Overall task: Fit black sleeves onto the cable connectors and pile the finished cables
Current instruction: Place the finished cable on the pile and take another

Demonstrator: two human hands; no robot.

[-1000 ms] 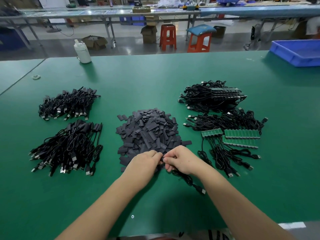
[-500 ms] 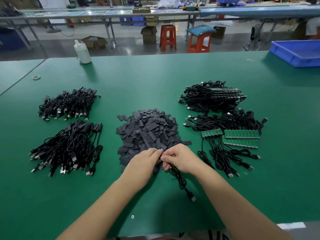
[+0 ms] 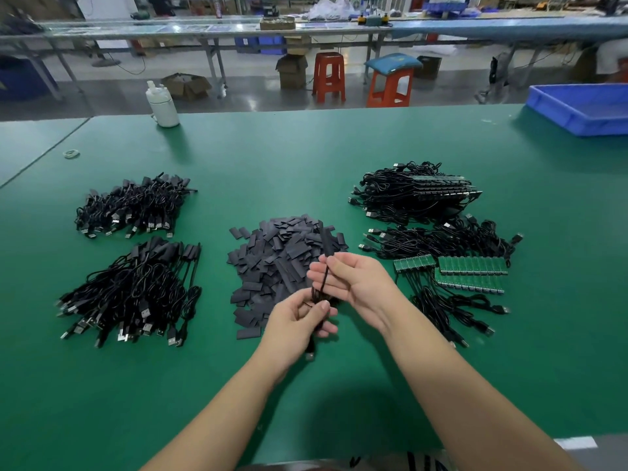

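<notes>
Bright, even overhead light; soft short shadows under both forearms on the green table [image 3: 339, 158], and one behind the white bottle [image 3: 163, 105] at the table's far edge. Glare patches on the glossy floor [image 3: 251, 103] beyond. Wide-angle lens bows the far edge, and the cable piles look slightly smeared.

The blue tray [image 3: 584, 112] is cut off at the right edge; the cable's [image 3: 323, 283] lower plug is blurred.
</notes>
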